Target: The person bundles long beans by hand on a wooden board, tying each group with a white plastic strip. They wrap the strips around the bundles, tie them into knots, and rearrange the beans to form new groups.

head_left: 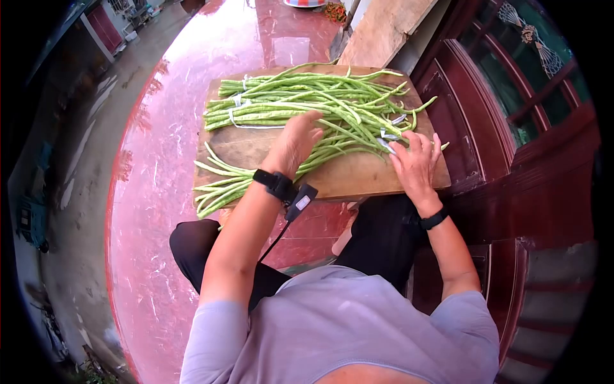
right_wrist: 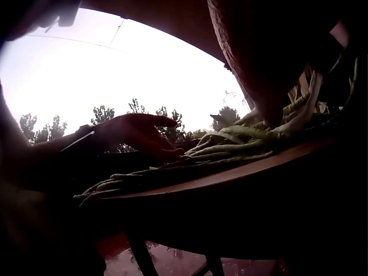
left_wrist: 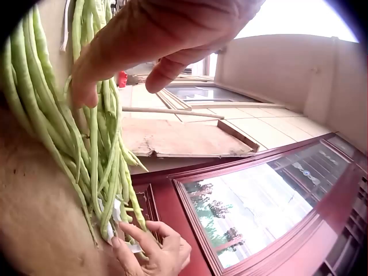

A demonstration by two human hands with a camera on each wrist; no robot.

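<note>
The left hand (head_left: 295, 142) lies over the middle of the long beans (head_left: 300, 102), its fingers relaxed and a little apart, thumb clear of the forefinger; the fingertips (left_wrist: 85, 92) touch the pods but nothing is closed round them. The right hand (head_left: 417, 161) rests flat at the right-hand end of the same heap, fingers spread and nearly straight; its fingertips (left_wrist: 133, 234) press on a white tie (head_left: 387, 136) that binds the bean ends, and the right wrist view, very dark, shows one finger bearing down on the pods; it holds nothing in a curled grip.

The beans lie lengthwise across a wooden board (head_left: 358, 178), most of them along its far half; a second white tie (head_left: 238, 101) bands them near their left end; a looser bunch (head_left: 220, 182) trails off the board's near left corner. The board sits in front of the seated person's knees.

A black strap with a small camera (head_left: 281, 185) circles the left wrist; a black band (head_left: 433, 219) circles the right. Under the board is a glossy red floor (head_left: 153, 192); a dark red door frame with glass panes (head_left: 505, 121) stands just to the right.
</note>
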